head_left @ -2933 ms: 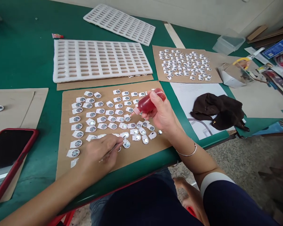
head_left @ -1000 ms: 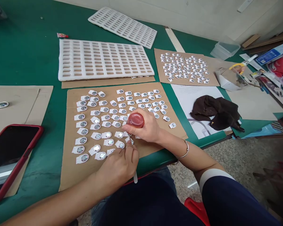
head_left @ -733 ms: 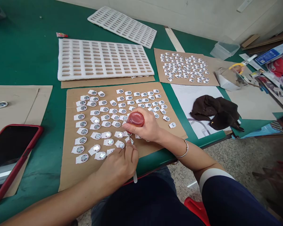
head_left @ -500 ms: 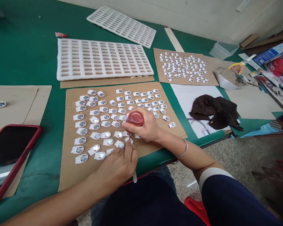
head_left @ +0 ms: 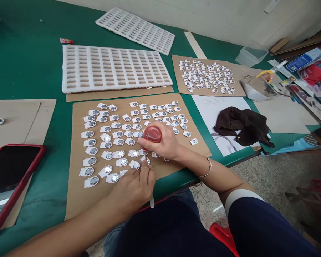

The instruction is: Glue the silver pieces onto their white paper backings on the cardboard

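My right hand (head_left: 168, 142) is closed around a rounded red-brown bottle (head_left: 152, 134), held base up with its thin tip pointing down. Below that tip, my left hand (head_left: 136, 184) pinches a slim metal tool that looks like tweezers (head_left: 152, 202); its flat end sticks out under the palm. Between the fingertips and the bottle tip lies a small silver round piece on a white tab (head_left: 146, 161), partly covered by fingers. Several more such pieces (head_left: 112, 177) lie in rows on a brown cardboard sheet (head_left: 80, 200) beneath both hands.
Two white foam trays with slots (head_left: 115, 69) (head_left: 136, 30) lie behind the sheet. A second cardboard (head_left: 178, 76) holds more pieces. Dark brown cloth (head_left: 242, 125) rests on paper at right, near a clear box (head_left: 251, 55). A red-cased phone (head_left: 13, 178) is at left.
The view has shifted slightly, so the table things sit a little further left. Both hands keep nearly the same pose over the same piece, still holding the bottle and the tweezers.
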A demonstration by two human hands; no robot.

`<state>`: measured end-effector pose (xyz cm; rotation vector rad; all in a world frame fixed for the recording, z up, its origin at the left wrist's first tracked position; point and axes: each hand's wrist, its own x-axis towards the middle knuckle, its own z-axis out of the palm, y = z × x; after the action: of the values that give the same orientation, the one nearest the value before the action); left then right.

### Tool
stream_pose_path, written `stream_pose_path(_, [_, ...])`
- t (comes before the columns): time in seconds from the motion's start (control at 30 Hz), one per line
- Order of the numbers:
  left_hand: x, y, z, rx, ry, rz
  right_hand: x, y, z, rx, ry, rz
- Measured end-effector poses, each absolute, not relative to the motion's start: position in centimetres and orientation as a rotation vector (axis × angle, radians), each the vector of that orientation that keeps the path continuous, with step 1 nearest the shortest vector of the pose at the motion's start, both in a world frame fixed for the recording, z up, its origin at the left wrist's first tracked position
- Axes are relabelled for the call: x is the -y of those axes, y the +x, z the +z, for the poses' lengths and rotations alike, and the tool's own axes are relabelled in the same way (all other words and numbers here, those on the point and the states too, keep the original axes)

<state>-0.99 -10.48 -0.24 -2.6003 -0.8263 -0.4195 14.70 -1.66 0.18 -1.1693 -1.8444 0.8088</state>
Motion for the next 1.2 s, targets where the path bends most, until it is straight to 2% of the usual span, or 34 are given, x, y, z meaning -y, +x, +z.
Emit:
stream_pose_path(0.3, [10.4, -1.1, 0.2, 0.820, -2.636, -0.311, 1.6, 14.6, 0.2, 1.794, -1.159, 0.810])
stream_pose_path(0.6, [10.0, -1.7, 0.4, 0.862, -2.699, -0.449, 1.3, 15.0, 0.0, 1.843, -1.166, 0.740])
stream_pose_path(0.87, [9.4, -3.0, 0.4, 1.162, -2.937, -0.486, 1.4, 15.1, 0.0, 1.849, -1.177, 0.716])
stream_pose_path(1.2, [8.0, -3.7, 0.3, 1.249, -2.988, -0.860, 1.5, 15.6, 0.0, 1.888, -1.171, 0.708])
